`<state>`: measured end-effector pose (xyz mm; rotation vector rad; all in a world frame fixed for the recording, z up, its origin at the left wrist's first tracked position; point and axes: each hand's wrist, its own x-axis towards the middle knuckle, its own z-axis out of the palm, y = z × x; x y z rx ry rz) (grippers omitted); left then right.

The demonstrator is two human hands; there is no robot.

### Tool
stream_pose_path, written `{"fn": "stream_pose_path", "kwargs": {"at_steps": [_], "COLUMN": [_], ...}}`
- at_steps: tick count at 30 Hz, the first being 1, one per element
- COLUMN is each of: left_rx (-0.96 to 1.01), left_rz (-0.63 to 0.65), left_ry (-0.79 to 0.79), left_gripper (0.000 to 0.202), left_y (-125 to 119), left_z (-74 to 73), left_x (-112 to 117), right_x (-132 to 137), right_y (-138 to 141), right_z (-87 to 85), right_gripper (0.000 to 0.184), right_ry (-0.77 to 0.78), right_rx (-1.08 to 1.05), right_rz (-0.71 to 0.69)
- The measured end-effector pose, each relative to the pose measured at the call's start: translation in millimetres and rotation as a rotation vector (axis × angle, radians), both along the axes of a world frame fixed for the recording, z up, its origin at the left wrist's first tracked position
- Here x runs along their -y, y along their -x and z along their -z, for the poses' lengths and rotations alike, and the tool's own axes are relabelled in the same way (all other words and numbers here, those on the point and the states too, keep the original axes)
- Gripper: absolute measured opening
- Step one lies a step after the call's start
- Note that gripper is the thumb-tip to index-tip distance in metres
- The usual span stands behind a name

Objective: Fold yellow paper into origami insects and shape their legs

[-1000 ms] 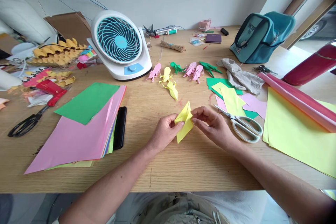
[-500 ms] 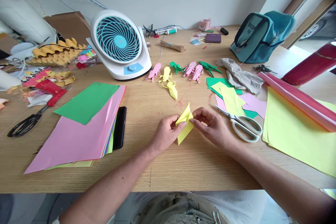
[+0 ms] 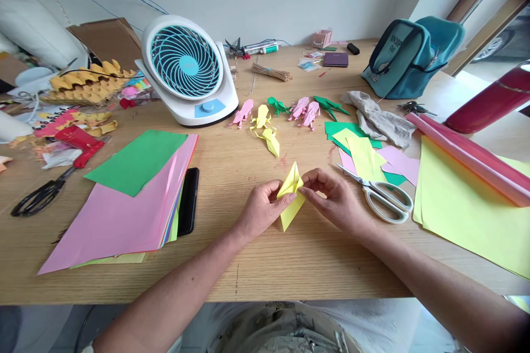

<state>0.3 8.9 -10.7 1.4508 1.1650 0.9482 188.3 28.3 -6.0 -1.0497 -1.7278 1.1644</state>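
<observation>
A folded yellow paper piece (image 3: 292, 196), diamond shaped with pointed ends, is held over the wooden table (image 3: 265, 265) near its middle. My left hand (image 3: 262, 210) pinches its left side with thumb and fingers. My right hand (image 3: 333, 199) pinches its right edge. Both hands are closed on the paper. Beyond it lies a row of finished paper figures: a pink one (image 3: 243, 113), yellow ones (image 3: 265, 127), green ones (image 3: 278, 105) and two more pink ones (image 3: 306, 111).
A stack of coloured sheets (image 3: 128, 198) and a black phone (image 3: 189, 201) lie left. White scissors (image 3: 381, 198), paper scraps (image 3: 364, 157), large yellow sheets (image 3: 467, 209) and a pink roll (image 3: 467, 157) lie right. A fan (image 3: 188, 69), teal bag (image 3: 409, 55) and black scissors (image 3: 39, 196) stand farther off.
The yellow paper piece has narrowed as both hands press its sides closer together. The hands have shifted only slightly.
</observation>
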Motion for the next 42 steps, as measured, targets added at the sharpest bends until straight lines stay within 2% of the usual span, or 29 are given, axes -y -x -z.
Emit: {"fn": "stream_pose_path", "kwargs": {"at_steps": [9, 15, 22, 30, 36, 42], "left_rx": [-0.087, -0.142, -0.127, -0.157, -0.243, -0.497], "left_rz": [-0.048, -0.069, -0.071, -0.124, -0.161, -0.219], "left_ry": [-0.064, -0.115, -0.109, -0.149, -0.272, -0.673], "left_gripper": [0.027, 0.035, 0.023, 0.023, 0.021, 0.018], "left_y": [-0.5, -1.6, -1.2, -1.8, -3.0, -0.4], "left_z": [-0.5, -5.1, -1.5, -4.8, -7.4, -8.8], "left_x": [1.3, 5.3, 2.7, 4.5, 5.5, 7.8], "right_x": [-0.6, 0.9, 1.3, 1.0, 0.1, 4.5], "right_y": [-1.5, -1.7, -2.7, -2.0, -2.6, -1.2], "right_z": [2.6, -0.2, -0.5, -0.4, 3.2, -0.3], "right_gripper": [0.012, 0.009, 0.009, 0.008, 0.011, 0.025], "right_ry": [-0.053, -0.078, -0.106, -0.104, -0.106, -0.076], "right_rx": [-0.022, -0.002, -0.082, -0.111, -0.121, -0.121], "right_rz": [0.011, 0.001, -0.049, -0.057, -0.061, -0.025]}}
